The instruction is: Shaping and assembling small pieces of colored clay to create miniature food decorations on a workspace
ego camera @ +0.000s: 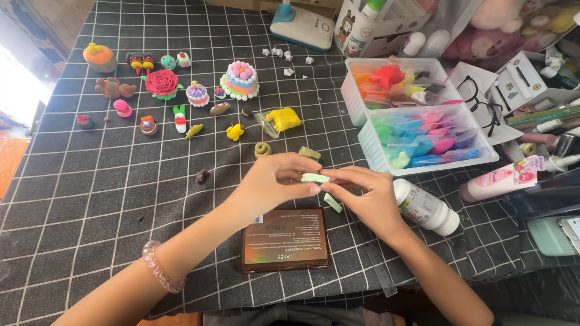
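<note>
Where the fingertips meet, just above the top edge of the brown box, a pale green clay strip lies pinched between both hands. Long axis runs left to right, nearly level. The left hand closes thumb and forefinger narrowly on the strip's left end; the right hand closes on its right end, fingers bent in tight. Both hands touch it, neither is nearer. A second pale green piece sits under the right hand's fingers, tilted down toward the box's upper right corner; whether it is gripped or only rests against the fingers, cannot tell.

Outward from the box: right of it, a white bottle lies on its side close against the right hand. Above the box, a small olive clay lump, then a yellow clay piece. Up and right, two clear trays of coloured clay packets. Far up and left, a row of finished clay figures, a red rose and a small tiered cake among them. Checked dark cloth under everything. Bead bracelet on the left wrist.
</note>
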